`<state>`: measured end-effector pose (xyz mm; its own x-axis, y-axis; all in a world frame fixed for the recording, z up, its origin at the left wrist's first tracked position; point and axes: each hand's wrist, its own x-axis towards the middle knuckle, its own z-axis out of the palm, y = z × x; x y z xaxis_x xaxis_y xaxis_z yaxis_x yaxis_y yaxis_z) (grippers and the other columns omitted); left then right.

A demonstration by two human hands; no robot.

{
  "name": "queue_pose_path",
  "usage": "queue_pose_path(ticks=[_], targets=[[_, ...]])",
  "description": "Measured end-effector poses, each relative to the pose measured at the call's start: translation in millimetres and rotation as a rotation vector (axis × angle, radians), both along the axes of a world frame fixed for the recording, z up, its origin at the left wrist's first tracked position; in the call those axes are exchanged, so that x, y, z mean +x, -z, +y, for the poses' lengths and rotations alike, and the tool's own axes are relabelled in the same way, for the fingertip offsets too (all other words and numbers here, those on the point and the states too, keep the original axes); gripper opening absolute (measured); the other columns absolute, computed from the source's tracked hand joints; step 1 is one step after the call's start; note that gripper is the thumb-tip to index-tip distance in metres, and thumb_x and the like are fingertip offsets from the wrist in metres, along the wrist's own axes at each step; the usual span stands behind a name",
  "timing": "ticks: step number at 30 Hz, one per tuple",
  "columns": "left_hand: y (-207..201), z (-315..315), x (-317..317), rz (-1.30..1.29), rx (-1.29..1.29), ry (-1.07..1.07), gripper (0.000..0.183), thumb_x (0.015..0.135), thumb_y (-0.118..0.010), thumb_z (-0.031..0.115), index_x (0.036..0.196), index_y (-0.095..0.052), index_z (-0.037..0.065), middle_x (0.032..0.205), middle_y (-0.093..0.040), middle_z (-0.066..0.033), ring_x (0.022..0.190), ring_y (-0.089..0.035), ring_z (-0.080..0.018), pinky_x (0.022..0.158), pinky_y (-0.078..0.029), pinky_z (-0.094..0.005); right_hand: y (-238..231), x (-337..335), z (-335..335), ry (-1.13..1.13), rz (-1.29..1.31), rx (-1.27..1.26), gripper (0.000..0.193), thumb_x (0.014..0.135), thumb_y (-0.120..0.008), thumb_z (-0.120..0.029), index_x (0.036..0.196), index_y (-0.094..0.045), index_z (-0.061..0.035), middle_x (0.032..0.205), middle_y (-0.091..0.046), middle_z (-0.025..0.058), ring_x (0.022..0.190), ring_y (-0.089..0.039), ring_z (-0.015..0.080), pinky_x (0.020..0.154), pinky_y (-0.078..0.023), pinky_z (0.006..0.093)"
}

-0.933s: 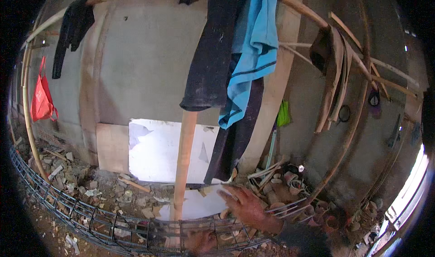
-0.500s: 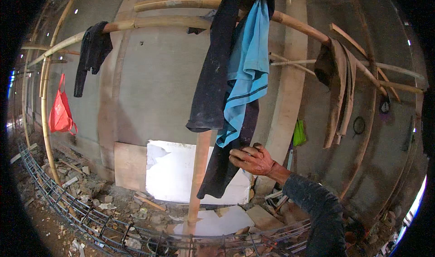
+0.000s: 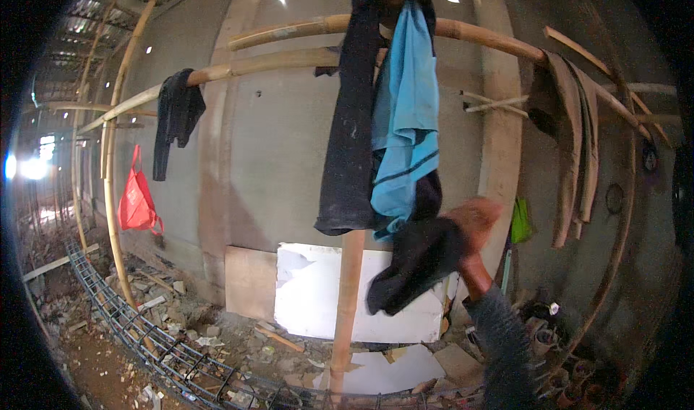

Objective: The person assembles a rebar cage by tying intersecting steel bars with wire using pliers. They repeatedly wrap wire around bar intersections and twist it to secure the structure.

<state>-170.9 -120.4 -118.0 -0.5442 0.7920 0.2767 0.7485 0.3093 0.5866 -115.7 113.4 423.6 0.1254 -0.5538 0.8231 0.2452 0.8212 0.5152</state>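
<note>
Gripping bunched black fabric (image 3: pixel 418 265), right hand (image 3: pixel 473 226) blurred; rippled blue cloth (image 3: pixel 410 121) hanging alongside.

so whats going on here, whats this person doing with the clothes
The person's right hand, blurred by motion, is up against a dark cloth, though its grip is unclear. Beside it, a blue cloth hangs in front of a bamboo pole. Behind, a white board leans low against the wall. The left hand is out of view.
</note>
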Motion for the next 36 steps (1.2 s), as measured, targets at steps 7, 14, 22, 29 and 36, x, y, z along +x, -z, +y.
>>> queue_pose_path(ticks=[7,14,22,29,36], targets=[[-10.6,-6.1,-7.2,-0.02,-0.023,-0.034,0.05,0.096,-0.069,0.041,0.14,-0.068,0.018,0.117,-0.073,-0.0164,0.106,-0.067,-0.0403,0.093,-0.048,-0.0613,-34.8,24.1,27.6,-0.181,0.139,-0.733,0.044,0.1,-0.071,-0.027,0.141,-0.064,-0.0121,0.13,-0.068,0.0091,0.111,-0.065,0.0284,0.101,-0.052,0.0404],[-19.6,-9.1,-10.5,-0.028,-0.033,-0.063,0.05,0.098,-0.067,0.04,0.142,-0.067,0.018,0.122,-0.071,-0.0159,0.11,-0.066,-0.0402,0.097,-0.046,-0.0628,-54.1,8.6,42.8,-0.165,-0.03,-0.794,0.042,0.101,-0.071,-0.025,0.14,-0.065,-0.0116,0.124,-0.069,0.0095,0.107,-0.067,0.0283,0.098,-0.054,0.0406],[-18.1,-12.4,-9.8,-0.044,-0.043,-0.061,0.049,0.1,-0.066,0.039,0.145,-0.065,0.019,0.127,-0.07,-0.0153,0.115,-0.065,-0.0402,0.102,-0.044,-0.0645,-147.4,-25.0,46.5,0.028,-0.257,-0.708,0.04,0.101,-0.07,-0.022,0.14,-0.067,-0.011,0.118,-0.071,0.01,0.102,-0.069,0.0282,0.095,-0.055,0.0409],[16.7,-6.2,0.4,-0.019,-0.036,0.007,0.049,0.102,-0.064,0.038,0.147,-0.064,0.019,0.131,-0.069,-0.0148,0.119,-0.064,-0.0401,0.106,-0.041,-0.066,-172.4,-43.5,31.8,0.195,-0.41,-0.626,0.038,0.102,-0.07,-0.02,0.139,-0.068,-0.0105,0.112,-0.073,0.0105,0.098,-0.071,0.0281,0.091,-0.056,0.0412],[23.7,-17.1,33.5,0.049,-0.168,-0.015,0.053,0.099,-0.071,0.038,0.146,-0.064,0.015,0.137,-0.066,-0.0177,0.127,-0.06,-0.0419,0.115,-0.037,-0.0633,-100.2,7.1,13.7,0.202,-0.48,-0.35,0.037,0.102,-0.07,-0.018,0.138,-0.069,-0.01,0.106,-0.075,0.0109,0.094,-0.073,0.028,0.088,-0.057,0.0414]])
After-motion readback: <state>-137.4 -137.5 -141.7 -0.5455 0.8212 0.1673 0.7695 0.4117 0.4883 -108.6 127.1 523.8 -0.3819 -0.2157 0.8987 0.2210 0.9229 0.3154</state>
